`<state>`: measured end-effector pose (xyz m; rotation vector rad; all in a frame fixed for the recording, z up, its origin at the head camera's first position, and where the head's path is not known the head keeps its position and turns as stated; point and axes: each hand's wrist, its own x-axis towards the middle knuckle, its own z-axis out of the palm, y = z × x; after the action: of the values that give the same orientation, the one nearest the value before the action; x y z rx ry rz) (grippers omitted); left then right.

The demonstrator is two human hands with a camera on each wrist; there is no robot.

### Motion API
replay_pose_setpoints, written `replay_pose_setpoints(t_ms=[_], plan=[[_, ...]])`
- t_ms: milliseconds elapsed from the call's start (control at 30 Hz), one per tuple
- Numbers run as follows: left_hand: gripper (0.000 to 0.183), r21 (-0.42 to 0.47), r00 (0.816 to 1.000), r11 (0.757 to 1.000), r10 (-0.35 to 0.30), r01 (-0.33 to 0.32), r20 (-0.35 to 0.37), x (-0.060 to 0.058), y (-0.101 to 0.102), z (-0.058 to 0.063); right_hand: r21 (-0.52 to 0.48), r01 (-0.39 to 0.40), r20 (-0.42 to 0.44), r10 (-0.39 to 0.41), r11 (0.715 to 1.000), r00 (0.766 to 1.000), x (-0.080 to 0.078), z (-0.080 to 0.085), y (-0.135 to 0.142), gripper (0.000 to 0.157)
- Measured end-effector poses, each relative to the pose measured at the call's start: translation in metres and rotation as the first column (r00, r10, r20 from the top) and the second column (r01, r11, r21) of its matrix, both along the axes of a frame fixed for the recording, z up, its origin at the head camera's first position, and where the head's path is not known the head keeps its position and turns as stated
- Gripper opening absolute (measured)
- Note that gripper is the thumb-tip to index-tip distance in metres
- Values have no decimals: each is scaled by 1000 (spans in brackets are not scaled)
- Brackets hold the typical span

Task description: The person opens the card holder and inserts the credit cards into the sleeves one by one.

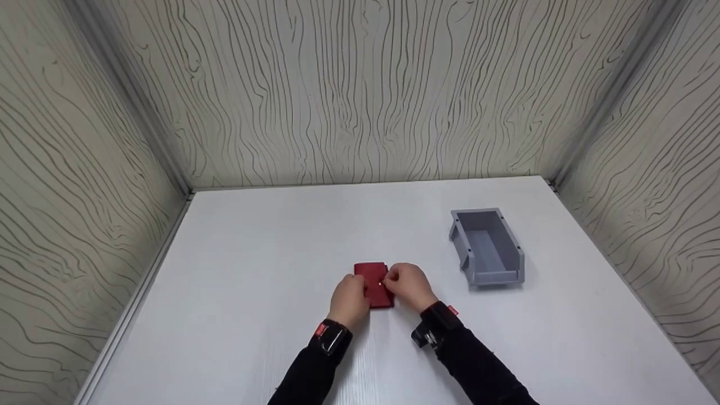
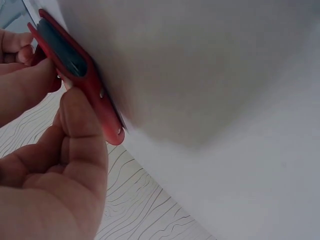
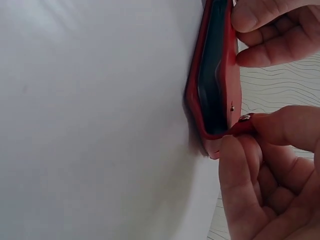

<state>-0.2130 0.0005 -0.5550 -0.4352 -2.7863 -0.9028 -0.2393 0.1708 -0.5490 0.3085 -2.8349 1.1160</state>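
Note:
A small red wallet [image 1: 370, 274] lies on the white table in front of me, dark inner sleeves [image 3: 209, 95] showing between its covers. My left hand [image 1: 349, 299] holds it along the left side, fingertips on the top cover. At its right edge my right hand [image 1: 410, 286] pinches a short red strap [image 3: 242, 128] between thumb and forefinger. The strap carries a metal snap and is lifted off the cover, close by a small metal stud [image 3: 232, 108]. In the left wrist view, rivets show along the wallet's spine [image 2: 102, 100].
A grey open-fronted plastic bin [image 1: 472, 247] stands on the table [image 1: 270, 242] to the right, beyond my right hand. Wood-grain patterned panels [image 1: 360, 101] rise at the back and both sides. Black cameras are strapped to both wrists.

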Motion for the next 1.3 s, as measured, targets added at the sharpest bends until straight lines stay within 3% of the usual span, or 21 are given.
replay_pose_setpoints(t_ms=[133, 367, 833, 1067, 1300], plan=[[21, 6, 1000, 1000, -1, 1, 14, 1, 0, 0, 24, -3, 2, 3, 1000, 1000, 0, -1, -3, 12], [19, -7, 1000, 1000, -12, 12, -25, 2, -2, -1, 61, -7, 30, 6, 998, 1000, 1, 1, -6, 14], [17, 15, 999, 1000, -5, 5, -33, 1, -1, -1, 232, -24, -75, 42, 972, 996, 3, 3, -14, 13], [16, 22, 999, 1000, -8, 9, -37, 2, -1, -1, 271, -28, -114, 62, 962, 992, 4, 1, -16, 14], [18, 6, 999, 1000, -15, 15, -36, 1, -1, -1, 404, -55, -201, 147, 913, 968, 6, 0, -17, 16]])
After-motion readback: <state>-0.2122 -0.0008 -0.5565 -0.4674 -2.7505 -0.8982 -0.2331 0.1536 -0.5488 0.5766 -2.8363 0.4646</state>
